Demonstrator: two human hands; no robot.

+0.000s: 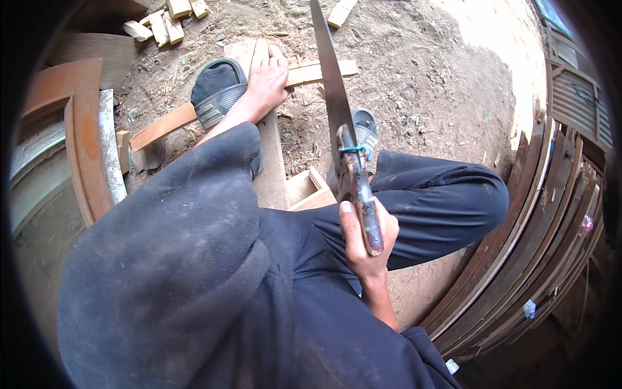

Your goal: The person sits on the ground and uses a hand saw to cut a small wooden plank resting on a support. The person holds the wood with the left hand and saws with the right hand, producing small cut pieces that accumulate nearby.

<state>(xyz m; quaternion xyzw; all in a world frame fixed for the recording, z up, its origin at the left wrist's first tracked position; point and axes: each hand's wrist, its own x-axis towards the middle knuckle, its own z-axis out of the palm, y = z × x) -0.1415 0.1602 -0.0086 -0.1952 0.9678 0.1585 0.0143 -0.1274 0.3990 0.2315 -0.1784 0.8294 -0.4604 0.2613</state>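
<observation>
My right hand [369, 236] is closed around the worn, dark handle of a handsaw [334, 84]. Its long blade points up and away, and blue cord is tied where the handle meets the blade. Farther off, my left hand [264, 81] presses down over a narrow wooden strip [322, 72] laid across a pale plank [274, 162]. That hand hides part of the strip. The saw blade stands close to the strip's right part; whether they touch, I cannot tell. Beside my left hand is one sandal [220, 97]; the other sandal [365, 128] is right of the saw.
Short wood offcuts [165, 26] lie at the far left. A brown wooden frame [87, 142] leans on the left, near another wood piece [162, 126]. Long boards [512, 227] are stacked along the right. A small wooden box-like piece [311, 191] sits between my legs.
</observation>
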